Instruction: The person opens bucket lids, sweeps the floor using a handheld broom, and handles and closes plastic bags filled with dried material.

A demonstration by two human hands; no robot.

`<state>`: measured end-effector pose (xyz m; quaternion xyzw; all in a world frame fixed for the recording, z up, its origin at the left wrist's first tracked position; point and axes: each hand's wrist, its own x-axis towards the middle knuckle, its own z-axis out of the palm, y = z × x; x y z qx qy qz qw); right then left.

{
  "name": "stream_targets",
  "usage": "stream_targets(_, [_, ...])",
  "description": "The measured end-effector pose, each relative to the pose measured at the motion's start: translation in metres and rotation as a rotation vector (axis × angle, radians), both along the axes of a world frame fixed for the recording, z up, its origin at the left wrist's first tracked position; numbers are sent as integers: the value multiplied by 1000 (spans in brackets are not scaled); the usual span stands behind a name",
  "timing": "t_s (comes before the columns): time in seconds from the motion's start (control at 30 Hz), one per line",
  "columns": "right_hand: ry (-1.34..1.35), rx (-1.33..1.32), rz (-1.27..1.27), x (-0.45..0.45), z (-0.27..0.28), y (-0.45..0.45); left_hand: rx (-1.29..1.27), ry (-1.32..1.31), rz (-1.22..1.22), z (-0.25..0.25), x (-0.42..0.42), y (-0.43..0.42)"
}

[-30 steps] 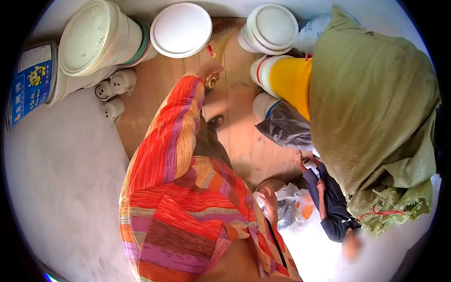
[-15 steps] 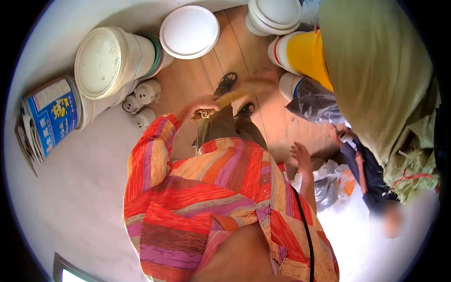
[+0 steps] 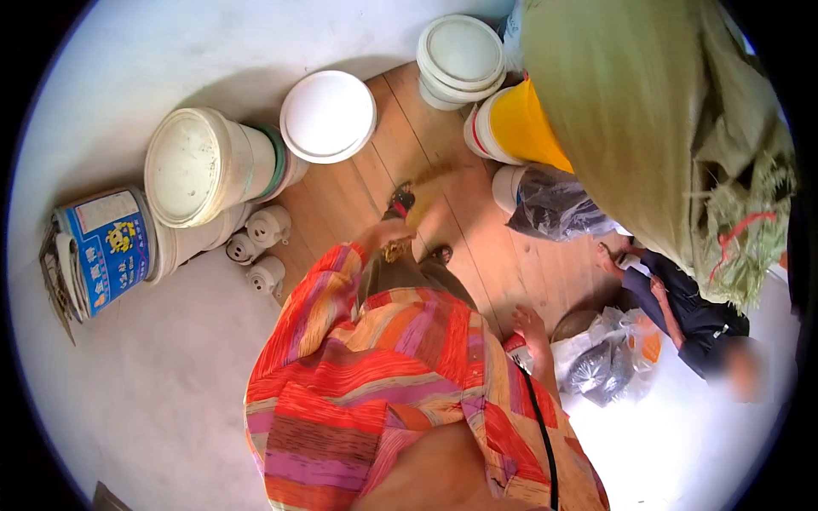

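My left hand is closed around a short straw broom. The tied butt of the broom shows below my fist, and its bristle end is smeared by motion over the wooden floor, near my sandalled foot. My right hand hangs at my other side with its fingers apart and nothing in it. Nearest to it are a white sack and a clear plastic bag with dark contents.
White lidded buckets stand along the wall, with stacked buckets and a blue printed bag at left. A yellow-covered bucket, a black plastic bag and large olive sacking are at right. Another person sits low at right.
My left hand has moved a little right and down with the broom, and its bristles have swept across the floor. The whole view has shifted; my right hand still hangs free.
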<state>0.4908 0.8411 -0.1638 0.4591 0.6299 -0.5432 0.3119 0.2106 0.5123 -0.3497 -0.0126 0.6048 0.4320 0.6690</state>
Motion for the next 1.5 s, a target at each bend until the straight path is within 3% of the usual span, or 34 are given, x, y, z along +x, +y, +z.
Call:
stream_targets(0.07, [21, 3, -212, 30, -19, 10, 107, 38, 52, 1, 15, -11])
stream_targets(0.13, [88, -1, -238, 64, -37, 24, -150, 147, -125, 46, 23, -14])
stream_targets(0.2, [138, -20, -262, 84, -50, 25, -158, 99, -82, 107, 19, -26])
stream_targets(0.27, [61, -7, -461, 89, -52, 22, -167, 46, -28, 156, 19, -41])
stream_targets(0.3, [-10, -64, -311, 98, -66, 33, -206, -17, 65, 176, 21, -48])
stream_targets(0.4, [29, -114, -237, 97, -81, 37, -191, -99, 275, 211, 44, -69])
stream_targets(0.43, [17, -43, -195, 72, -54, 26, -182, -96, 354, 233, 50, -69])
stream_targets(0.47, [25, -47, -179, 62, -60, 30, -171, -93, 431, 247, 54, -71])
stream_targets(0.63, [201, -127, -169, 12, -70, 32, -45, -96, 610, 267, 82, -76])
stream_targets(0.73, [301, -126, -268, -14, -44, 25, -13, 60, 619, 292, 68, -75])
stream_targets(0.8, [352, -150, -356, -10, -34, 18, -99, 413, 430, 306, 45, -87])
stream_targets(0.87, [319, -122, -485, -2, -49, 12, -62, 453, 415, 308, 3, -102])
stream_targets(0.93, [107, -60, -599, 10, -69, 4, -19, 527, 288, 315, -51, -110])
stream_targets(1.03, [99, -46, -570, -10, -89, -22, 51, 366, 217, 288, -139, -114])
stream_targets(1.2, [438, -46, -497, -119, -26, -70, -31, 461, 59, 268, -243, -60])
stream_targets(1.27, [450, -20, -524, -143, -10, -83, -46, 469, -120, 234, -294, -44])
stream_targets(1.33, [465, 13, -554, -139, -10, -101, -117, 485, -176, 244, -318, -19])
stream_targets(1.4, [486, 35, -577, -120, -18, -112, -172, 604, -331, 247, -333, 2])
stream_targets(1.47, [388, 31, -682, -86, -28, -123, -303, 952, -399, 203, -350, 18])
stream_targets(1.5, [286, 7, -762, -69, -32, -132, -376, 920, -363, 171, -360, 27])
